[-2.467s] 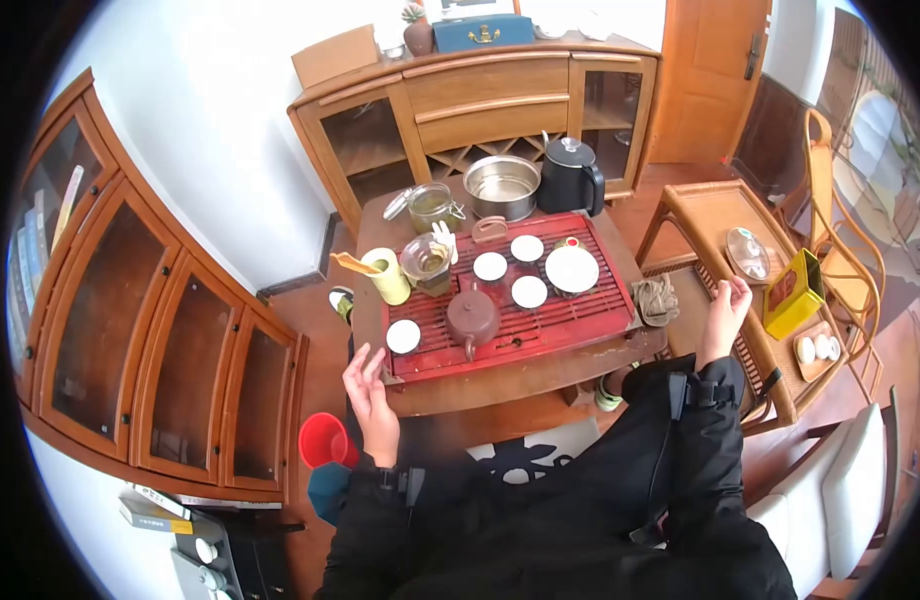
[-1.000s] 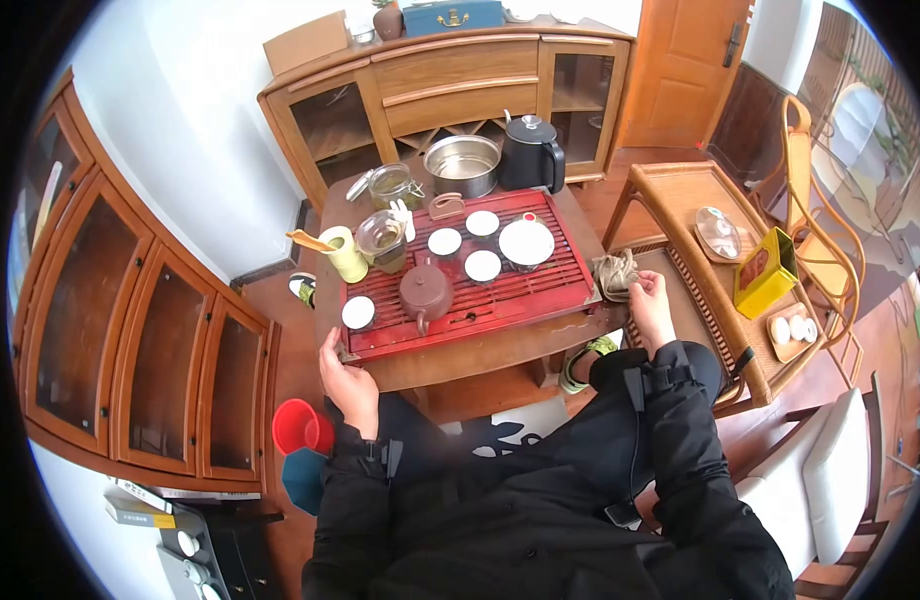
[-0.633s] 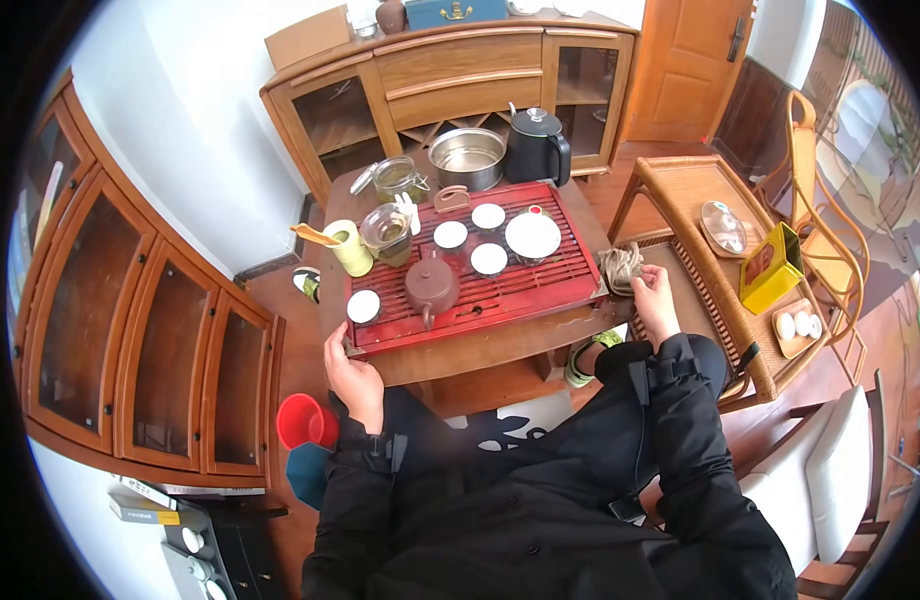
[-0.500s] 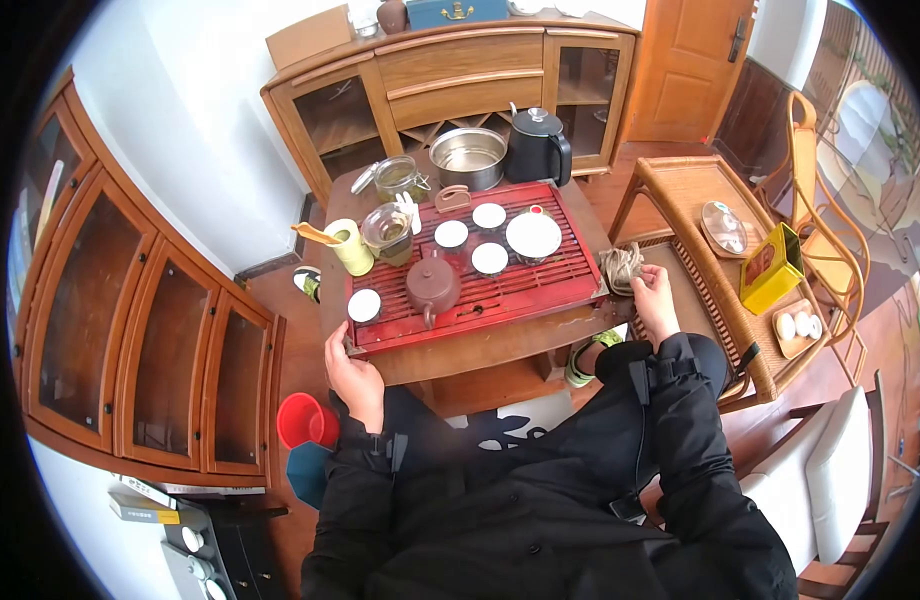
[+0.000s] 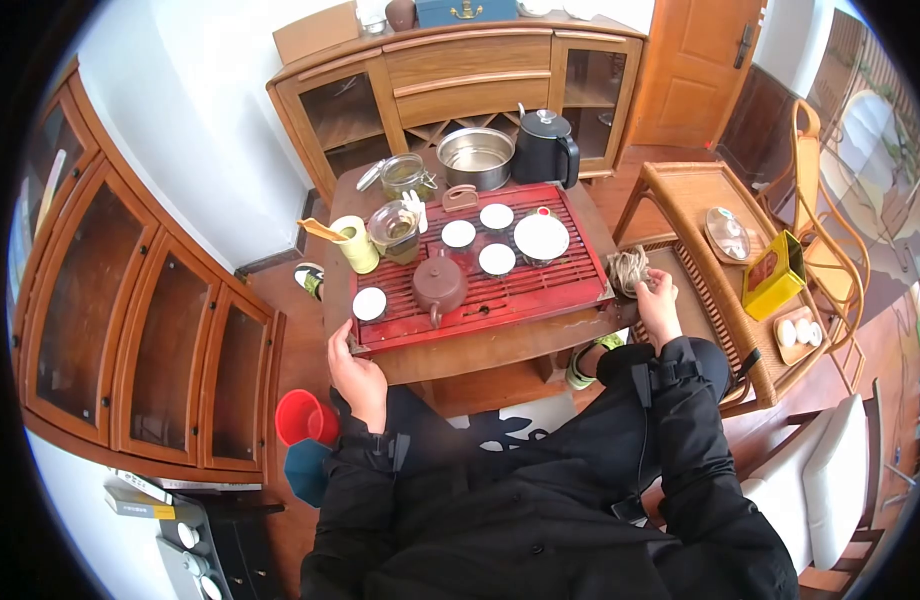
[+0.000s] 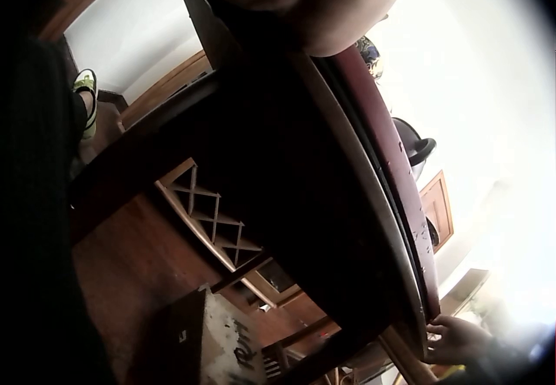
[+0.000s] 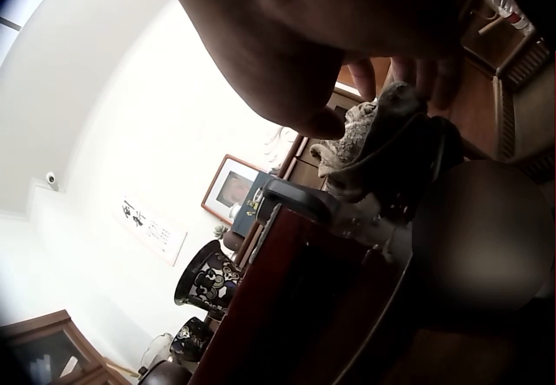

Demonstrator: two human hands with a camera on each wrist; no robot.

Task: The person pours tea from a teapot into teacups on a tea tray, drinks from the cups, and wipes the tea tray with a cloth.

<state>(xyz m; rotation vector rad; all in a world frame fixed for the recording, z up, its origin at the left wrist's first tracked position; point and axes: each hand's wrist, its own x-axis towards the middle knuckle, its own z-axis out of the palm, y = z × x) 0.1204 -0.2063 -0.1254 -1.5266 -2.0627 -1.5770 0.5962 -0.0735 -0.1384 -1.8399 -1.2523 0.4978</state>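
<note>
In the head view, my left hand point(image 5: 359, 382) rests at the front left corner of the wooden table, beside the red tea tray point(image 5: 520, 318), fingers relaxed. My right hand point(image 5: 661, 310) is at the table's right front edge, its loosely bent fingertips right at a crumpled grey-beige cloth point(image 5: 628, 270). In the right wrist view, the thumb and fingers overlap this cloth point(image 7: 352, 138). Nearest to the left hand on the tray are a white-topped cup point(image 5: 370, 303) and a brown clay teapot point(image 5: 440, 284). Several more cups and a white lidded bowl point(image 5: 541, 237) stand behind.
Left on the table are a pale green tool holder point(image 5: 358, 246), a glass pitcher point(image 5: 394, 232) and a glass jar point(image 5: 407, 177). A steel pot point(image 5: 476, 158) and a black kettle point(image 5: 546, 147) stand behind. A rattan cart point(image 5: 715, 190) carries a yellow tin point(image 5: 773, 274).
Both hands have come down from the air to the table's front corners, the right one to the cloth. In the last half second they have barely moved; the head view shifts slightly.
</note>
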